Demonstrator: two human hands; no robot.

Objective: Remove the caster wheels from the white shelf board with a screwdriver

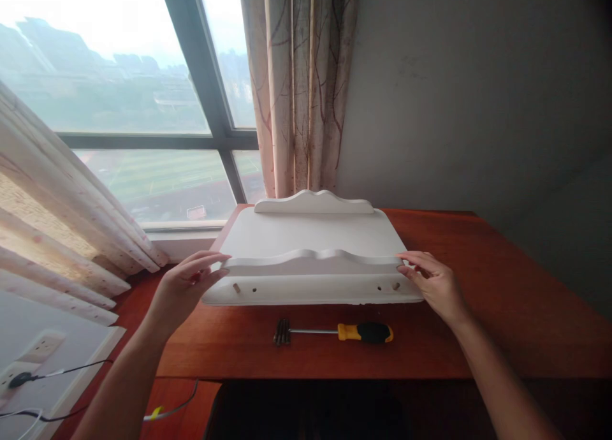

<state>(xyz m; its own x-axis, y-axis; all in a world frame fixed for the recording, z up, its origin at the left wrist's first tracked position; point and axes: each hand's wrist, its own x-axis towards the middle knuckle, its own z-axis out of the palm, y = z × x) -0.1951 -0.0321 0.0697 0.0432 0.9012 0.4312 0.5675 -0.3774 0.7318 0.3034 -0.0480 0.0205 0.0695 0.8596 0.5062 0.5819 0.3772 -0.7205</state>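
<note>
Between my hands is a white panel with a wavy top edge, each end pinched between thumb and fingers. My left hand has its left end and my right hand its right end. Below and behind it lies a white board with rounded corners. A similar wavy panel stands upright at the board's far edge. Along the near edge, a wooden dowel sticks up at the left and another dowel at the right, each beside a small dark hole. Whether the held panel touches the board, I cannot tell.
On the reddish wooden table, a yellow and black screwdriver lies before the board, its tip by several dark screws. A window and curtains are behind. At lower left, a plug sits in a wall socket.
</note>
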